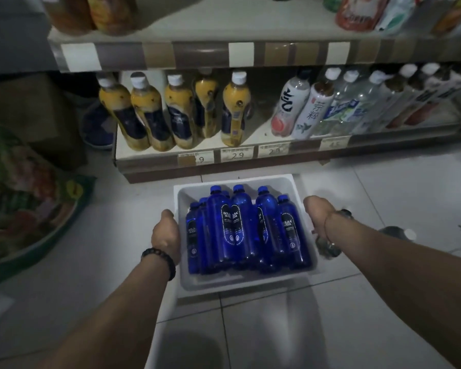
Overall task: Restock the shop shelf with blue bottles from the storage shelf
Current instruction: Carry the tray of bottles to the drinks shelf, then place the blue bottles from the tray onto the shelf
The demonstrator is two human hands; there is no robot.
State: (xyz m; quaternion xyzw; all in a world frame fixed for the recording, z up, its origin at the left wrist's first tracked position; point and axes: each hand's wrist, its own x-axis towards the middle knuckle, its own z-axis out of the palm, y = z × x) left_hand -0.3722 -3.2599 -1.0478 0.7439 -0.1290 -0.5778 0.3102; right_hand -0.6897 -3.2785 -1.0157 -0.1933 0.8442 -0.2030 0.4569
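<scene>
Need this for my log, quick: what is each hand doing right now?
Left hand: grips the white tray's left rim.
Right hand: grips the tray's right rim.

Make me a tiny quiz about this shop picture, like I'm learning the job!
1. True or false: the blue bottles already stand on the shelf.
2. Left hand and right hand: which grips the tub? A left only, B right only, C both.
3. Fill in: the white-capped bottles at the shelf's left end hold a ____ drink.
Key: 1 false; 2 C; 3 yellow.
</scene>
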